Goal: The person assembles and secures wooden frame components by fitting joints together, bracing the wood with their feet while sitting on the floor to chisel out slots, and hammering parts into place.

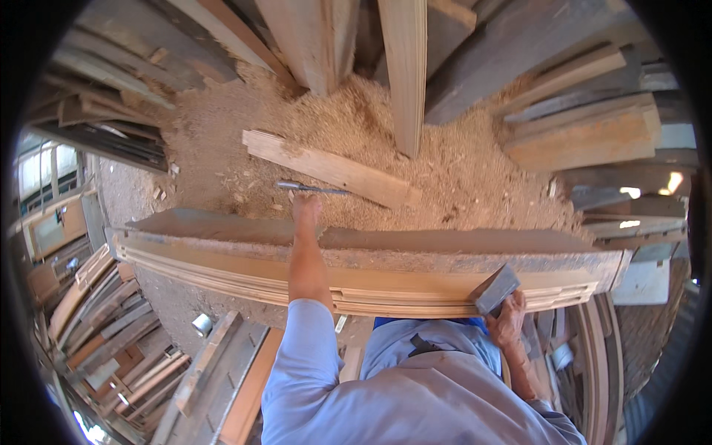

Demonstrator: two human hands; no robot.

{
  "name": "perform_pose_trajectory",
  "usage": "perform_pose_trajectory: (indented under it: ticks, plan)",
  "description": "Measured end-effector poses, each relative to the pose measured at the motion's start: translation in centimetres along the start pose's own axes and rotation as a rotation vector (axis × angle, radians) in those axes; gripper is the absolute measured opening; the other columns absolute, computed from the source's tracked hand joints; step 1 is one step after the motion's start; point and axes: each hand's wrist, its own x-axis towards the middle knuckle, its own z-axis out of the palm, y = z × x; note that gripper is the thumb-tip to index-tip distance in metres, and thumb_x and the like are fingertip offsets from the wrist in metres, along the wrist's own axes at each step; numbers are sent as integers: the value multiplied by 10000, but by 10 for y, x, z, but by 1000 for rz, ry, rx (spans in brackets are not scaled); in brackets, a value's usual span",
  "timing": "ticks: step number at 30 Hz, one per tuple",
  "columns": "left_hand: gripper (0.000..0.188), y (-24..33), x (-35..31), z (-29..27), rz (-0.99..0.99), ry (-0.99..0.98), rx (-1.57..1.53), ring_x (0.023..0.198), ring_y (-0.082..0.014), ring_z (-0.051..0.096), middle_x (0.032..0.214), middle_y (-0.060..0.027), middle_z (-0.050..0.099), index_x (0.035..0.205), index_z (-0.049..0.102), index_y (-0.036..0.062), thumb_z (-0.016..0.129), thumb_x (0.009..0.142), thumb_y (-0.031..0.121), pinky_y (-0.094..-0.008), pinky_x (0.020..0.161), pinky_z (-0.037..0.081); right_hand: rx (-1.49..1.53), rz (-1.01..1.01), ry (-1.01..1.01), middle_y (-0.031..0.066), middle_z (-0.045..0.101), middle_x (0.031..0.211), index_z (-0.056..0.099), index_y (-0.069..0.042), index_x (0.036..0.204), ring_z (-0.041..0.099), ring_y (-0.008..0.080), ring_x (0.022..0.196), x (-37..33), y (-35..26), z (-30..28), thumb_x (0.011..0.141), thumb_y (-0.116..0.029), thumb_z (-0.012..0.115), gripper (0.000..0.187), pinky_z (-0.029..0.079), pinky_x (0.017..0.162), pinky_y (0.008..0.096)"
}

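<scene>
Nearest to me, the person's right hand (pixel 510 320) has its fingers closed around a grey block-headed mallet (pixel 495 288), whose head rests against the near moulded edge of a long curved timber frame piece (pixel 415 285). That piece lies crosswise just in front of the light blue shirt (pixel 415 393), its profiled grooves running along the edge directly under the right fingers.

Further out, the left arm stretches over the timber, and the left hand (pixel 305 208) reaches beyond its far edge. The fingers lie at the handle end of a metal chisel (pixel 311 188) lying on the sawdust; whether they are closed on it I cannot tell.

Just past those fingertips a short plank (pixel 330 169) lies slanted in the sawdust heap (pixel 460 170). Beyond it, upright boards (pixel 406 67) lean together.
</scene>
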Motion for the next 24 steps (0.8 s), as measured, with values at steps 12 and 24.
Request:
perform_pose_trajectory:
  ticks: [12, 24]
  plan:
    - [496, -87, 177, -26, -251, -308, -170, 1215, -407, 527, 1361, -286, 498, 1334, 407, -70, 570, 989, 247, -489, 1071, 469, -2, -32, 0, 169, 662, 1032, 678, -69, 972, 543, 434, 1058, 11, 11, 14, 634, -194, 731, 365, 376, 952, 556]
    - [387, -52, 180, -13, -361, 2, -103, 894, -188, 524, 1128, -110, 530, 1247, 500, 133, 514, 956, 387, -373, 719, 500, 69, 41, 22, 129, 655, 1119, 630, -69, 1100, 480, 382, 1209, -1, 10, 10, 580, -157, 768, 545, 304, 1054, 522]
